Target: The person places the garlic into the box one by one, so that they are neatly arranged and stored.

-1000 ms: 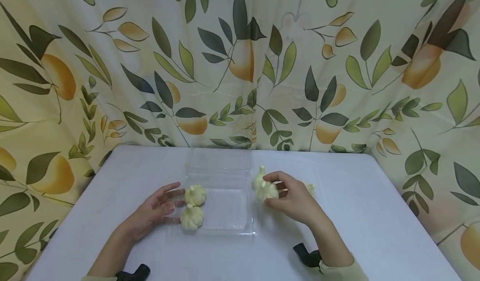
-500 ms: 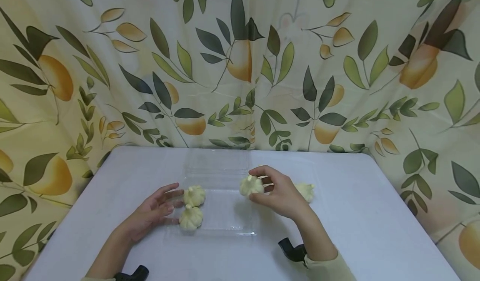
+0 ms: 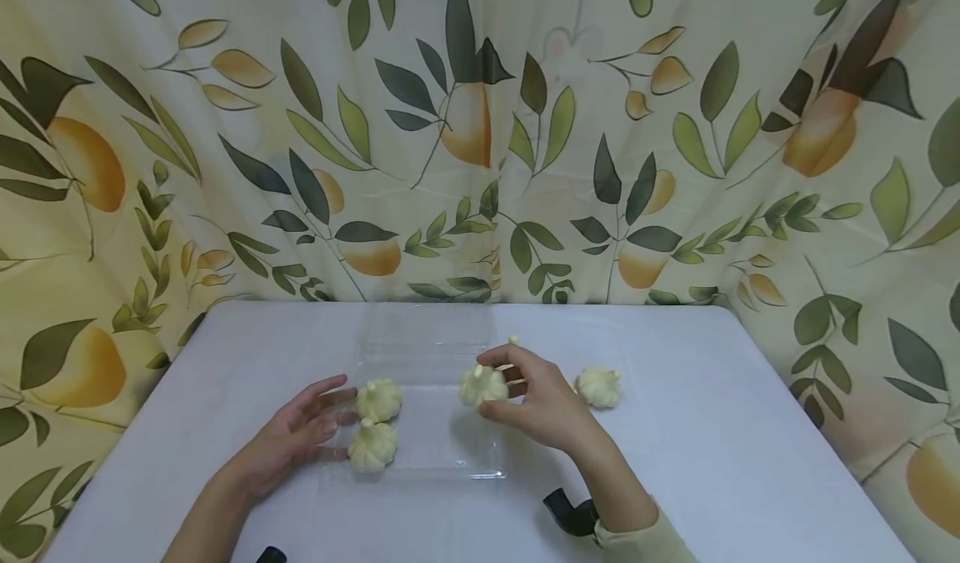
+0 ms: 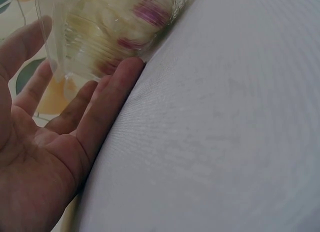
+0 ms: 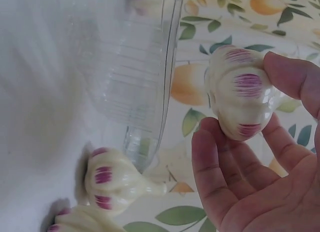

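Observation:
My right hand [image 3: 543, 404] pinches a cream garlic bulb [image 3: 482, 387] between thumb and fingers, over the right side of a clear plastic box [image 3: 450, 442] with its lid folded back. Purple streaks mark the held garlic bulb [image 5: 245, 89] in the right wrist view. Two more garlic bulbs, a rear one [image 3: 378, 400] and a front one [image 3: 372, 444], sit along the box's left side. There my left hand [image 3: 292, 434] rests on the table with fingers extended, fingertips right at the box wall.
One garlic bulb [image 3: 598, 387] lies on the white table [image 3: 712, 446] right of my right hand. Another garlic bulb [image 3: 513, 340] is mostly hidden behind that hand. The box's lid [image 3: 423, 327] reaches toward the patterned curtain [image 3: 555, 171] at the back.
My right hand has carried the garlic bulb left from the table to over the box, uncovering the bulb at the right. The left hand stays at the box; the head view has shifted slightly.

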Available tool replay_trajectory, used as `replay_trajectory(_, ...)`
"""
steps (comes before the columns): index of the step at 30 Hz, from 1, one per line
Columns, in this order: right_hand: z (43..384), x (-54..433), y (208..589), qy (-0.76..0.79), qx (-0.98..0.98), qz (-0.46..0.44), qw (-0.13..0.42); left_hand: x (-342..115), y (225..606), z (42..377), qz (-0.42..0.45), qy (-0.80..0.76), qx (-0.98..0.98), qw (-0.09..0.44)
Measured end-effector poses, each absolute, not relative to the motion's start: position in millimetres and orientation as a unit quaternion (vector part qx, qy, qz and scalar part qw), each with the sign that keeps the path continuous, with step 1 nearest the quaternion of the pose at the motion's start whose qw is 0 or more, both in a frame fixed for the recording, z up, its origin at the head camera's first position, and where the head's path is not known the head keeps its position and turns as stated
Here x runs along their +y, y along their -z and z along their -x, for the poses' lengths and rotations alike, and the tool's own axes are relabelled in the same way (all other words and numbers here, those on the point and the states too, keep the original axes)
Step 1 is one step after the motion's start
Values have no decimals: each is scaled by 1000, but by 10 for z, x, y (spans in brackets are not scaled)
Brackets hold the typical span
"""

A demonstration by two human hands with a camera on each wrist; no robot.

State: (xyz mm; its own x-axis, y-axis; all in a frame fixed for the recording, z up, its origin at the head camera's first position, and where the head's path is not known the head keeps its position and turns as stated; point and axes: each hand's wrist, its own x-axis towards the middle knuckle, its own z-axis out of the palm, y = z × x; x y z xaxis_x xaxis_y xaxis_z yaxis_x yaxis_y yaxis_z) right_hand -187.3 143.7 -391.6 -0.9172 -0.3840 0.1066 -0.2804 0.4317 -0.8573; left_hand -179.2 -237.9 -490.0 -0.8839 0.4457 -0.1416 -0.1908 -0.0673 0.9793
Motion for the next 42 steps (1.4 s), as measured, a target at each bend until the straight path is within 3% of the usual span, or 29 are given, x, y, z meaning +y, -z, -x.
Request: replay_trajectory(42,1740,1178,4023,492,832,251,53,-2417,4926,1750,-162,-732,626,214)
